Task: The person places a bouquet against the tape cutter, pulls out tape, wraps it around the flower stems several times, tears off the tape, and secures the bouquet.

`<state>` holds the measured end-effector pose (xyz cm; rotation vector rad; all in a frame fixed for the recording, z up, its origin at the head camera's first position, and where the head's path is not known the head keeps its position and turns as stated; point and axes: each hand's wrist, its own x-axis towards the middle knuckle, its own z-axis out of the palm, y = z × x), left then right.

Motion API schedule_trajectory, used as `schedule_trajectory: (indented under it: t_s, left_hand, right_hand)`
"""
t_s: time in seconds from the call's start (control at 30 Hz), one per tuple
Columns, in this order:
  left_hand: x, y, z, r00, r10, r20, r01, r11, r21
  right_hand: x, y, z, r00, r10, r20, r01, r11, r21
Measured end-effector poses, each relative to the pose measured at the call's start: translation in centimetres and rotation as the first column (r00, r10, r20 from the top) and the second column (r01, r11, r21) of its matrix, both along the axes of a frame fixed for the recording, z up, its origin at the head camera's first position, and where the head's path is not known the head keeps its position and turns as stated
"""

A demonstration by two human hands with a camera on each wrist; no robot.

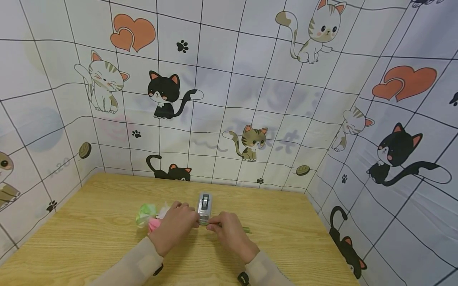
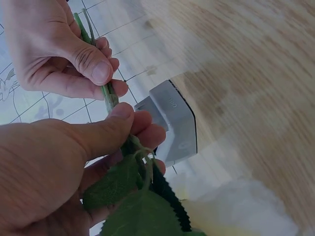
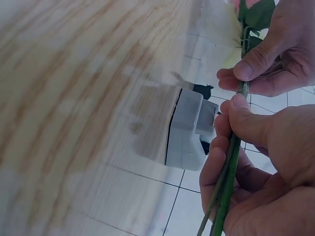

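A bunch of artificial flowers lies across both hands, its green blossom and pink blossom at the left and its green stems pointing right. My left hand pinches the stems just below the leaves. Close beside it, my right hand grips the stems lower down between thumb and fingers. Between the two thumbs, a short stretch of stem looks pale and shiny; whether tape covers it I cannot tell. Just beyond the fingertips stands a grey tape dispenser.
The wooden table carries all of this. Behind it and along both sides hangs a white gridded cloth printed with cats and hearts. A whitish blossom shows beside the leaves in the left wrist view.
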<state>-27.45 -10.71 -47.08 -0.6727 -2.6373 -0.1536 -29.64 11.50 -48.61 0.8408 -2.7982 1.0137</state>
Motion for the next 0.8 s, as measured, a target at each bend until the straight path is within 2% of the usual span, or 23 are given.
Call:
schedule_trajectory:
  t_s: [0.27, 0.4, 0.6, 0.8]
  left_hand:
    - [-0.1, -0.1, -0.6, 0.998, -0.02, -0.055, 0.019, 0.999, -0.025]
    - [0.0, -0.2, -0.6, 0.995, -0.02, -0.093, 0.017, 0.999, -0.038]
    - [0.0, -0.3, -0.5, 0.995, -0.022, -0.098, 0.016, 0.998, -0.053]
    - [-0.1, -0.2, -0.9, 0.993, -0.027, -0.112, 0.018, 0.996, -0.082]
  right_hand:
    - [-0.1, 0.1, -0.3, 1.0, -0.001, -0.009, 0.0, 0.999, -0.035]
    - [-0.3, 0.0, 0.0, 1.0, -0.002, -0.02, 0.002, 1.0, -0.019]
    - [-0.5, 0.1, 0.6, 0.999, -0.022, 0.042, 0.022, 1.0, -0.001]
    - [-0.9, 0.3, 1.0, 0.998, -0.001, 0.058, -0.002, 0.999, 0.045]
